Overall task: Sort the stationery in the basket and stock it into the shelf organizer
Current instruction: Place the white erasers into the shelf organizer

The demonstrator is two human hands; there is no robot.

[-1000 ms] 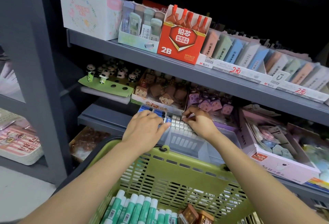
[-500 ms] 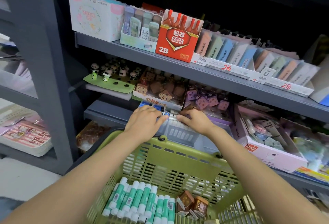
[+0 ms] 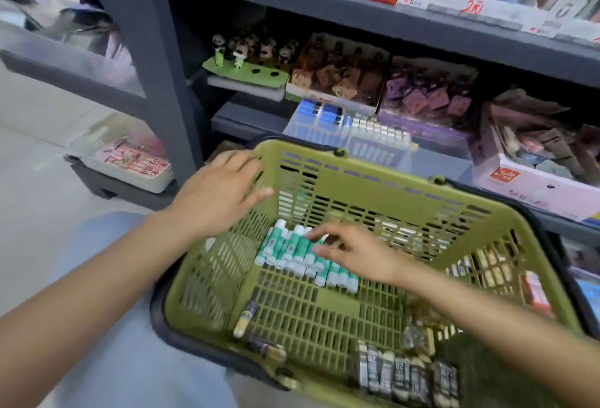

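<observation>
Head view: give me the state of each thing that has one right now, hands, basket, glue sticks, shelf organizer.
Left hand: open, fingers spread over the basket's left rim, holding nothing.
Right hand: open, fingertips on the glue sticks, none lifted.
Green basket: partly filled, tilted toward the shelf.
Green-and-white glue sticks: lying in a bunch on the basket floor.
Clear shelf organizer: partly stocked with blue and white items.
</observation>
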